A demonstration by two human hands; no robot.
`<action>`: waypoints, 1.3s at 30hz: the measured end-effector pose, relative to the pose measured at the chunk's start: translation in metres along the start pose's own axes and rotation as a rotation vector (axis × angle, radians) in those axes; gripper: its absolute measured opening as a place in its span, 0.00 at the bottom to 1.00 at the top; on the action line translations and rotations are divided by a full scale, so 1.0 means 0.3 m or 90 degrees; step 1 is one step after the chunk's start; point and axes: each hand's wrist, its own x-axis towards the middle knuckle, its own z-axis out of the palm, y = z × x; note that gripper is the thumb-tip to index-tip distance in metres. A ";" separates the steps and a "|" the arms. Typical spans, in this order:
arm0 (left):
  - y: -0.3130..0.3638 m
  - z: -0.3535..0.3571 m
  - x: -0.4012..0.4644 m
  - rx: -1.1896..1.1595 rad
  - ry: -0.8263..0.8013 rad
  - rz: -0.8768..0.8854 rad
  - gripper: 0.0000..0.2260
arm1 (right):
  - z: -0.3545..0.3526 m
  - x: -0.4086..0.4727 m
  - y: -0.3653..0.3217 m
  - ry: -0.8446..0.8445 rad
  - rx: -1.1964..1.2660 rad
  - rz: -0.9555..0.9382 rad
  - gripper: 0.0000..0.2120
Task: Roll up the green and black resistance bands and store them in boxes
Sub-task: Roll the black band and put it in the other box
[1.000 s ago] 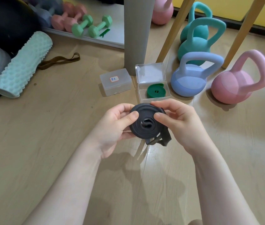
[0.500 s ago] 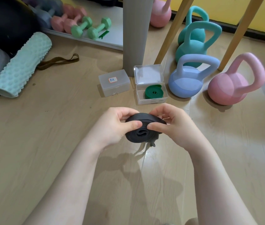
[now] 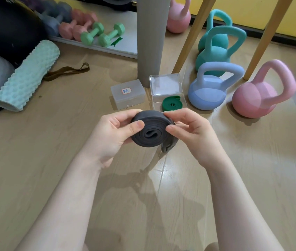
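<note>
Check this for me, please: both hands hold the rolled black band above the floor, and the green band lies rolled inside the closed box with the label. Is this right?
One detail is wrong. In the head view, the green band lies rolled in the open box, whose lid stands up. The labelled box beside it is closed. The left hand and right hand do hold the rolled black band above the floor.

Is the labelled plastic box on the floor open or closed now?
Closed. The labelled box has its lid down flat with the sticker on top, while the box beside it stands open, holding the green band.
</note>
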 end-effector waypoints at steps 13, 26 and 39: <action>-0.038 0.046 0.012 -0.189 -0.011 -0.004 0.14 | 0.018 -0.020 -0.034 0.083 -0.008 -0.030 0.16; -0.053 -0.013 0.020 0.206 -0.175 -0.070 0.10 | -0.004 -0.013 0.009 -0.085 -0.216 0.056 0.20; -0.074 0.029 0.039 0.095 -0.050 -0.006 0.09 | -0.020 0.003 0.015 -0.037 -0.152 0.104 0.17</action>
